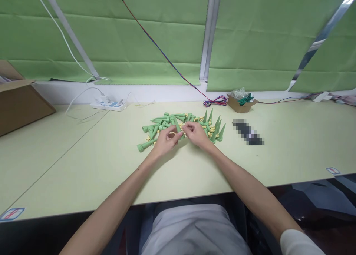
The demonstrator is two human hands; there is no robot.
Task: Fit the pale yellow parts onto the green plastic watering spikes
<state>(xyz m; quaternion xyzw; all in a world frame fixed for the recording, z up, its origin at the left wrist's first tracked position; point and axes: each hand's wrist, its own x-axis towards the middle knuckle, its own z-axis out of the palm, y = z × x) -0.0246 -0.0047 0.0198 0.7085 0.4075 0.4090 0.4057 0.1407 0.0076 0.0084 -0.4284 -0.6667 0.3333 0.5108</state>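
My left hand [166,141] is closed around a green plastic spike [177,125], a tapered cone whose tip points up and away from me. Close beside it, the thumb and fingers of my right hand [197,134] are pinched together at the spike. Small yellow bits show around those fingertips, but what they grip is too small to make out. Behind both hands lies a pile of similar green spikes [164,121], mixed with small yellow plastic pieces [200,118]. Several green spikes [216,129] stand point-up to the right of my right hand.
A dark pixelated object [247,132] lies right of the pile. Behind it sits a small cardboard box [240,106] with clear and green material. Coiled wire [215,101] and a white power strip [109,105] are along the wall. A large cardboard box [25,106] stands far left.
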